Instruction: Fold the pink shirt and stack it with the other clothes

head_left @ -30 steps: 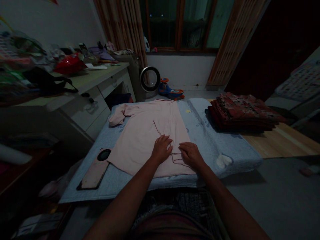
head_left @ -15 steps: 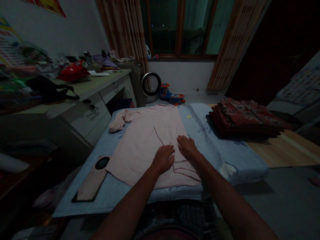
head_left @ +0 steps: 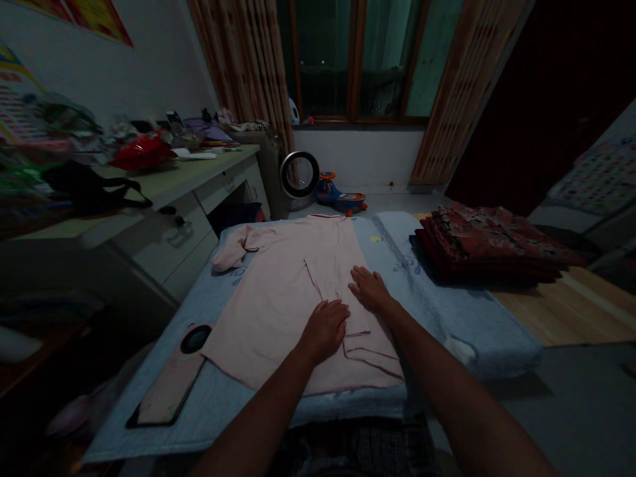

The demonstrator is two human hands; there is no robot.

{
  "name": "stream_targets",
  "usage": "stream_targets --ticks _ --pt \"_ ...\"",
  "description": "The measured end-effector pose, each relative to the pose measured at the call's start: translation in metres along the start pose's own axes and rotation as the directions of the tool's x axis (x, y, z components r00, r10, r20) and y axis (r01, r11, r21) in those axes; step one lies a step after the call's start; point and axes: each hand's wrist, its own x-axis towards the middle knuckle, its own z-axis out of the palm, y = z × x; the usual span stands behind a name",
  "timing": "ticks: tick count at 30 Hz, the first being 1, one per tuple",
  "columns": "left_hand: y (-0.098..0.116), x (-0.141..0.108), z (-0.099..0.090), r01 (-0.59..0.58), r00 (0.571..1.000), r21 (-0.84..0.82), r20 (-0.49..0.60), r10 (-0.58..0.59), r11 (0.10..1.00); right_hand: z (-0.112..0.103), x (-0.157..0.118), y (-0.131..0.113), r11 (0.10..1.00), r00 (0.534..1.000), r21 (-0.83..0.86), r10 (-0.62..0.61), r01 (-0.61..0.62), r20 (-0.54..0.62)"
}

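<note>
"Item one, from your end?"

"Pale pink shirt (head_left: pixel 278 291): lying on the blue blanket (head_left: pixel 432 318), collar pointing at the far edge, hem running beside the near edge, one sleeve (head_left: pixel 231 255) bunching toward the far left corner."

"Latest change?"

"My right hand (head_left: pixel 368 288) is lying farther up the front than a second ago, so the lower dark lines (head_left: pixel 372 351) are showing more fully. I'm judging that as smoothing."

"Hands, itemised?"

"Right: palm down, fingers extending, holding nothing visible. Left hand (head_left: pixel 325 328): resting nearer the hem, fingers bending together; whether it's pinching cloth, I cannot tell. Both forearms are reaching in from the near edge."

"Surroundings?"

"One pinkish slab (head_left: pixel 171 387) with a dark disc (head_left: pixel 195 339), lying by the near left corner; one reddish folded stack (head_left: pixel 497 238), sitting along the right edge."
</note>
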Motion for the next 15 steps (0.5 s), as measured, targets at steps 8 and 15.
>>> stream_targets --ticks 8,15 --pt "0.002 0.001 -0.003 -0.002 1.000 -0.014 -0.016 0.001 1.000 0.002 -0.001 -0.002 0.995 0.993 -0.059 0.077 -0.083 -0.089" --pt "-0.001 0.000 0.000 -0.021 0.999 0.001 -0.031 0.021 1.000 -0.002 -0.023 -0.009 0.989 0.993 -0.136 0.048 -0.063 -0.110"
